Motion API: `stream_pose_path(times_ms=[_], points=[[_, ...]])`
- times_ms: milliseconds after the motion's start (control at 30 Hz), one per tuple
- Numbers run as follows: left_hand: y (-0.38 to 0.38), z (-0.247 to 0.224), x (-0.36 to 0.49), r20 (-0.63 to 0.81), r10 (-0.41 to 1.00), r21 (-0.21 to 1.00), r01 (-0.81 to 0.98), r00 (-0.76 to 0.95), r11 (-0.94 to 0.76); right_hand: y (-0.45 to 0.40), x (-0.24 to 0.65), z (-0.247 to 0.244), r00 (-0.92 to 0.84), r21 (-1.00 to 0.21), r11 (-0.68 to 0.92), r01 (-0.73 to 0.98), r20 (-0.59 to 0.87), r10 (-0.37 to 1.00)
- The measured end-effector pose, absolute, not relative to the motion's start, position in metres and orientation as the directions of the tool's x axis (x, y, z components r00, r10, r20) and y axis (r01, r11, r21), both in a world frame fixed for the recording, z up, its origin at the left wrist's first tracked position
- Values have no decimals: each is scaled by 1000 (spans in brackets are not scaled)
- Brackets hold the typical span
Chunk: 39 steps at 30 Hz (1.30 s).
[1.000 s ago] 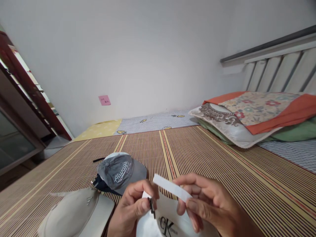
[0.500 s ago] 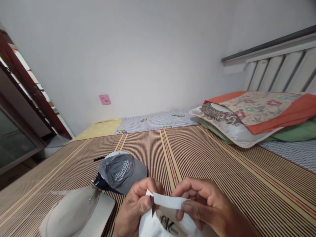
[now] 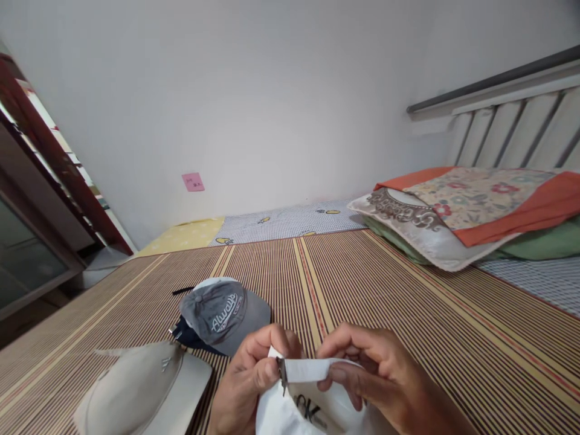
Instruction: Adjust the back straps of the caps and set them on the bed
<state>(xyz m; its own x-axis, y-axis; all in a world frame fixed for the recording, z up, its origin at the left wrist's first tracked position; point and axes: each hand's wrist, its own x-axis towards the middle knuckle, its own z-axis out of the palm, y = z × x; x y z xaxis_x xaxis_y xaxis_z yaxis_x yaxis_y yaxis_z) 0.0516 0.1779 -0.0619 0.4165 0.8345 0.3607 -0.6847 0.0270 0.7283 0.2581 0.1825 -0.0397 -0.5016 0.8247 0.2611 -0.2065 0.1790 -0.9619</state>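
A white cap [image 3: 274, 411] with dark lettering inside its crown is held up at the bottom of the head view. My left hand [image 3: 251, 377] is closed on its back edge, thumb and fingers pinching beside a dark metal buckle [image 3: 282, 374]. From the buckle a white strap [image 3: 307, 370] runs across to my right hand [image 3: 371, 374], whose thumb and fingers pinch the strap's other part. The lower part of the cap is cut off by the frame and partly behind my hands.
A grey cap [image 3: 222, 314] lies on a dark blue one [image 3: 193, 338] to the left. Nearer is a beige cap [image 3: 131, 386]. All rest on a striped mat [image 3: 344, 284]. Pillows [image 3: 453, 251] and an orange-edged floral cloth [image 3: 480, 193] lie at the right by a radiator [image 3: 507, 130].
My right thumb has slid a little left along the strap, toward the buckle. The strap now looks straighter near the buckle, and the buckle has turned slightly. My left hand stays nearly still.
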Motion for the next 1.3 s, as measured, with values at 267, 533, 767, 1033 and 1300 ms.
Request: stream_pose_path(times_ms=[267,533,767,1033,1300], points=[[179,-63,52,362,839,721,-692,406,23,185,257,-42,-442,-960,231,-158,278,853],[178,-62,51,339,848,740,-672,409,28,183,258,-41,-460,-953,259,-159,303,835],[179,-62,51,342,849,763,-646,402,-2,186,255,-43,-471,-950,238,-200,307,827],[173,-59,50,268,884,803,-595,384,15,180,258,-35,-413,-929,343,-138,369,833],[170,-63,49,216,898,836,-548,383,33,181,263,-38,-352,-888,460,21,424,835]])
